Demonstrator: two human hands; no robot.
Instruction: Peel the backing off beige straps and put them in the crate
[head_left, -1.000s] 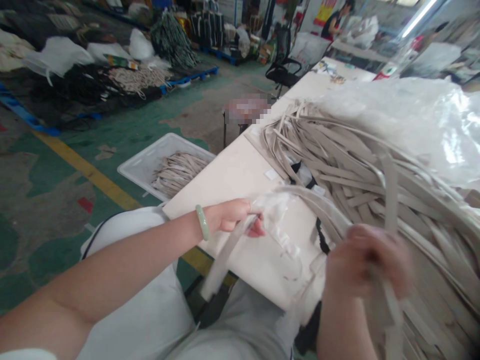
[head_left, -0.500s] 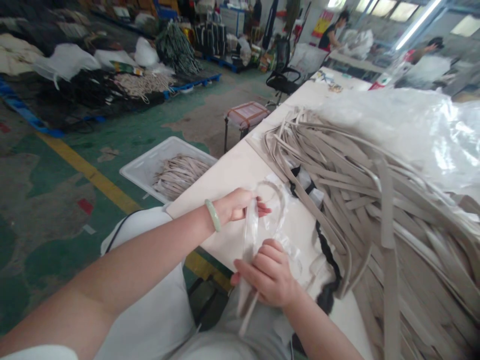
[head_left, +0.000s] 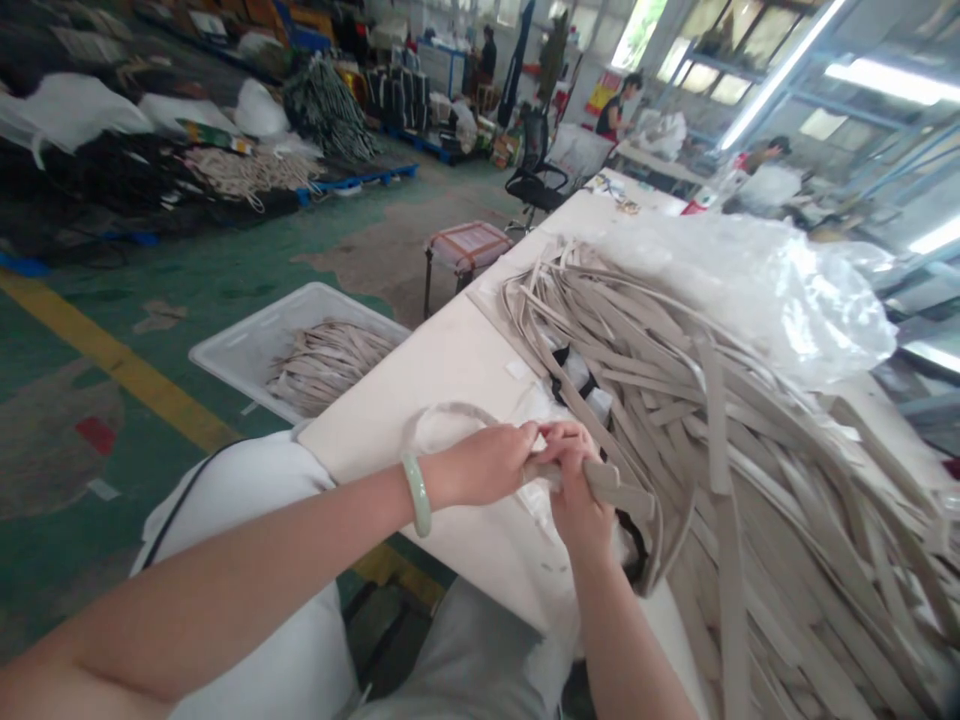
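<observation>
My left hand [head_left: 491,465], with a pale green bangle [head_left: 418,494] at its wrist, is closed on a beige webbing strap [head_left: 448,412] that loops out over the table behind it. Pressed close to it, my right hand [head_left: 576,490] also grips the strap, and a flat beige end sticks out past its fingers on the right. Exactly how the fingertips meet on the strap is hidden. Beyond the right hand lies a large heap of beige straps [head_left: 720,420]. Clear plastic and a black strip lie on the table beside my hands.
The white table [head_left: 375,410] runs away to the back. Left of it, a white plastic bin [head_left: 240,345] holds more beige straps. A big clear plastic bag [head_left: 780,290] lies behind the heap. Farther back are a stool [head_left: 469,245], an office chair [head_left: 534,175] and other people.
My hands have come together; the right one has moved up to the left. Clear plastic between them is no longer held there, and the strap is now gripped. The view has shifted right.
</observation>
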